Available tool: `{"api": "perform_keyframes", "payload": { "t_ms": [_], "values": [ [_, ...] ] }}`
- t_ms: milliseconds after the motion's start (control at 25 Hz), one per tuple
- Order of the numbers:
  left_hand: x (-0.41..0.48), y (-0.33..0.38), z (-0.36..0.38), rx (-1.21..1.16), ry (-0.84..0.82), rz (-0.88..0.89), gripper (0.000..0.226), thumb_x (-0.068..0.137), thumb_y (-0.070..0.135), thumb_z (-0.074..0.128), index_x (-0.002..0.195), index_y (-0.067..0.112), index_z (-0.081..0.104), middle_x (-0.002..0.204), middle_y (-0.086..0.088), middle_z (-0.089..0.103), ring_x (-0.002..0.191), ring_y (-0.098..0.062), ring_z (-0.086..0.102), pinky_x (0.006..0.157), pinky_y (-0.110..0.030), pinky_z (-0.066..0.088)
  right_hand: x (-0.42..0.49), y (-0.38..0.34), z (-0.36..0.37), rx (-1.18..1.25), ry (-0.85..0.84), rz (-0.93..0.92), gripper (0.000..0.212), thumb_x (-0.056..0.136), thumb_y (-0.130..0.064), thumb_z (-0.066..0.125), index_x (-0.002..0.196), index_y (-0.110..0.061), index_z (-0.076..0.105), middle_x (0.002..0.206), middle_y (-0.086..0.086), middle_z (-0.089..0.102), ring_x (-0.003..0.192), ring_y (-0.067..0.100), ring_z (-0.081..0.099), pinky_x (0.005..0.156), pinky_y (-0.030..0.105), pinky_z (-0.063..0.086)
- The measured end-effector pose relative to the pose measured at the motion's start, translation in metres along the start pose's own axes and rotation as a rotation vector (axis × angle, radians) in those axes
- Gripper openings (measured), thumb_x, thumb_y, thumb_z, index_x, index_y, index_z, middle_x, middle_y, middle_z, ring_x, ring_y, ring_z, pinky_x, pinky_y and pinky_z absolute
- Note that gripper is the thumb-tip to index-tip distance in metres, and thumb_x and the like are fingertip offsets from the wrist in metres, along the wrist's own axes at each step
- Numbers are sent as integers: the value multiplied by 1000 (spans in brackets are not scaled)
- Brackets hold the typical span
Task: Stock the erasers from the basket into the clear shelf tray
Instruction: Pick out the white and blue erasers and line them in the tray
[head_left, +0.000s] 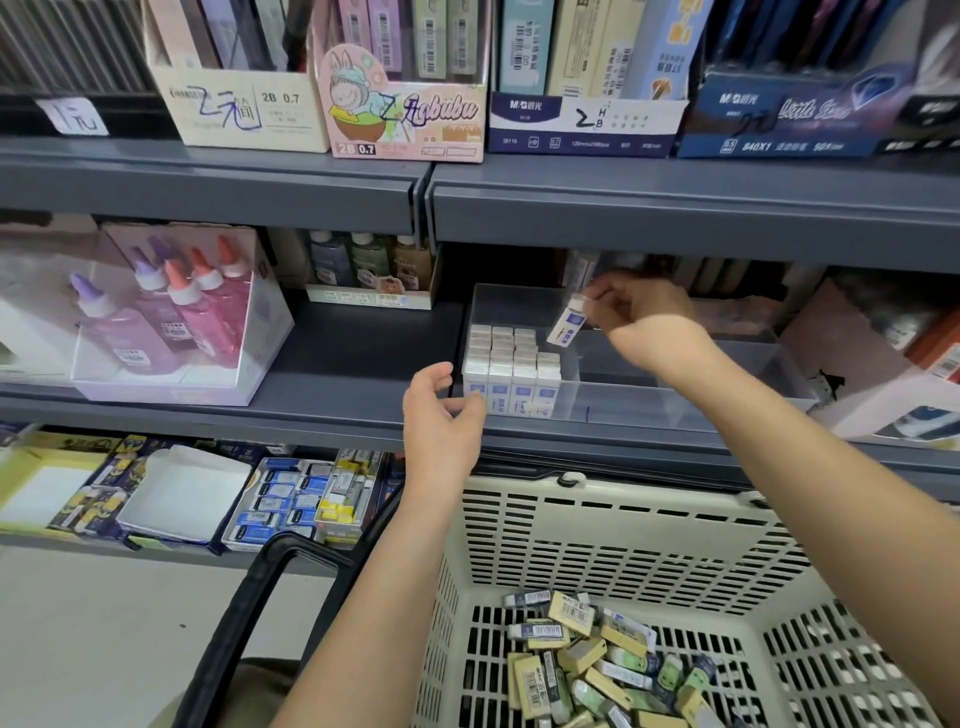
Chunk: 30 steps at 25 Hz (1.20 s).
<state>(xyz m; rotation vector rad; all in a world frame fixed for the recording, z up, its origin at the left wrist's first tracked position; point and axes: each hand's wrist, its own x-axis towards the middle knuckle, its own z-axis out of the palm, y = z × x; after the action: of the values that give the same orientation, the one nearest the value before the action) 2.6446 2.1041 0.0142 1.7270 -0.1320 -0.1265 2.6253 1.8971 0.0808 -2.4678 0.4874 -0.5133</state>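
Just right of the frame's centre, our right hand (639, 306) pinches one eraser (566, 325) by its upper end. It hangs tilted over the tray (675, 410), just beside the block of erasers (511, 364) already standing in rows at the tray's left end. Our left hand (441, 415), at centre frame, is relaxed and holds nothing. Its fingers curl loosely at the tray's front left corner, and we cannot tell whether they touch the wall. The remaining stock (597, 670) lies in a loose heap in the basket (597, 519) at the lower right.

We judge these erasers light and firm, each in a paper sleeve that may slide a little under the fingers. A pinch across the two broad faces near one end should carry one safely and leave the other end free to drop into the gap. The short row at the block's right looks the likeliest slot. The standing rows seem easy to topple, so we should lower the eraser straight down rather than push it in sideways.
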Motion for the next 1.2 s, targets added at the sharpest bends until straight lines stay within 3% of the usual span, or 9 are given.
{"api": "perform_keyframes", "payload": {
  "t_ms": [160,320,440,600,760,920,1040,1200],
  "values": [
    [0,0,1,32,-45,1,41,89,13,58,128,18,46,116,8,53,82,2,57,66,-11,44,3,-5,17,-131,-134,13,9,88,-24,58,85,-33,59,79,-15,58,74,8,54,64,18,36],
    [1,0,0,34,-46,1,38,89,14,59,125,21,48,110,12,53,76,10,56,62,-4,45,0,-2,29,-134,-272,49,11,90,-20,56,89,-29,62,91,-8,63,81,10,56,74,22,42],
    [2,-1,0,28,-42,1,36,89,14,59,123,21,49,106,15,54,75,11,56,61,-4,44,-1,-1,33,-176,-305,19,20,93,-16,50,102,-22,66,110,-2,66,100,19,59,87,26,45],
    [2,-2,1,26,-36,20,35,89,13,58,122,21,49,100,19,52,76,8,56,61,-1,43,-3,0,30,-211,-311,-26,25,95,-18,46,110,-20,65,121,-1,63,107,22,58,88,25,42],
    [-5,-4,2,61,2,71,31,89,12,56,117,23,49,111,9,55,85,-2,57,69,-12,44,-18,3,15,-127,-226,-44,26,95,-22,48,116,-23,64,123,-1,62,108,18,58,88,19,41],
    [-18,-3,4,23,79,143,24,90,11,53,109,24,50,107,6,56,84,-3,57,73,-12,45,-39,0,-11,-63,-163,-73,24,92,-25,53,113,-24,66,113,-4,67,87,2,52,79,15,36],
    [-47,-1,12,19,68,270,16,89,14,52,94,29,54,90,4,58,71,-2,52,65,-14,43,-89,10,-24,80,-118,-104,17,88,-22,59,102,-23,70,86,-15,69,67,-12,53,69,3,37],
    [-98,-14,39,294,-346,402,10,86,29,49,82,38,53,79,13,59,74,2,54,65,-13,45,-165,46,-23,195,-248,-40,11,88,-25,59,87,-32,68,71,-18,68,68,-5,62,64,6,45]
  ]
}}
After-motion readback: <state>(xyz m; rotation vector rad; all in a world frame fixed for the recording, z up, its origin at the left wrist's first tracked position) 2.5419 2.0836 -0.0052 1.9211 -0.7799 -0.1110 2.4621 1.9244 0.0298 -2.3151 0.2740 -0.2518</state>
